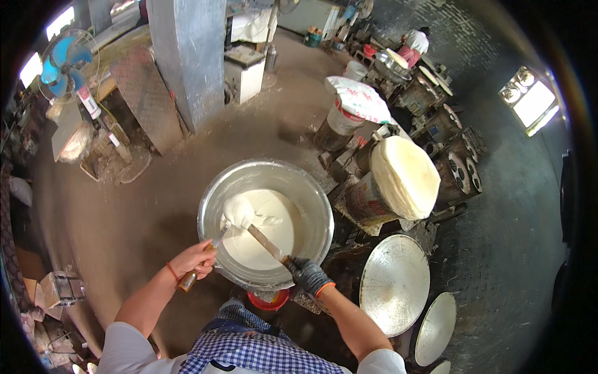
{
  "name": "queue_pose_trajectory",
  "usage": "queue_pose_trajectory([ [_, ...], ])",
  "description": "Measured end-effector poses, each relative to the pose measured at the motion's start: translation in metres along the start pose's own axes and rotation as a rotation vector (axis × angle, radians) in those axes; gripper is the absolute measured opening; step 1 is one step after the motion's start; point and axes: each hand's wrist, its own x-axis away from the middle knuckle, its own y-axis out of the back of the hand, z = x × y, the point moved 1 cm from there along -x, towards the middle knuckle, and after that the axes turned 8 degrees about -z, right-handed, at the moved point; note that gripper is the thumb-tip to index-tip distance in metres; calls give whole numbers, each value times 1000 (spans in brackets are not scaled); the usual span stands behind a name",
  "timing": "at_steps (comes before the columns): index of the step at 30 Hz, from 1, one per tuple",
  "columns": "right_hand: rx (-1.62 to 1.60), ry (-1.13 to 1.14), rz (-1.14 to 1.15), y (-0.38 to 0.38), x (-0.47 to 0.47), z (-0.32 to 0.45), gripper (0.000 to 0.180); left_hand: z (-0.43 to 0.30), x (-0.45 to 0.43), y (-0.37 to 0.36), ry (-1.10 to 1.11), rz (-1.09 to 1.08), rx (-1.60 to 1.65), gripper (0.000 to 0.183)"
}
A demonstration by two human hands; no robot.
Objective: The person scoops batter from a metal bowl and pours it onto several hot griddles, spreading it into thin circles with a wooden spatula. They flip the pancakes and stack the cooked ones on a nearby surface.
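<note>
A large round metal pot (322,205) in front of me holds pale, thick batter (275,248). My left hand (194,262), bare with a red string at the wrist, grips a wooden-handled scraper (218,237). Its metal end reaches over the pot's near-left rim to a batter-coated lump (238,210). In a dark glove with an orange cuff, my right hand (308,276) holds a wooden stick (266,243) slanting into the pot. The stick's far end meets that lump; batter hides what lies under it.
Right of the pot, a stack of thin round flatbreads (406,177) rests on a drum. Round metal griddles (395,285) stand nearer me. A red basin (268,300) sits below the pot. A pillar (189,61) and fan (67,63) stand left; a person (415,44) works far off.
</note>
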Motion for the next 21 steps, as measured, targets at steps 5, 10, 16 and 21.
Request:
queue_pose_trajectory([
  [5,-22,133,9,107,25,107,42,-65,116,-87,-279,-109,41,39],
  [10,-189,128,-14,202,65,191,36,-109,188,-146,-539,-84,-25,37],
  [16,-453,323,-201,284,124,278,23,-171,238,-180,-1037,-246,-462,56],
  [21,-626,412,-177,304,102,289,22,-205,219,-170,-1119,-432,-593,62],
])
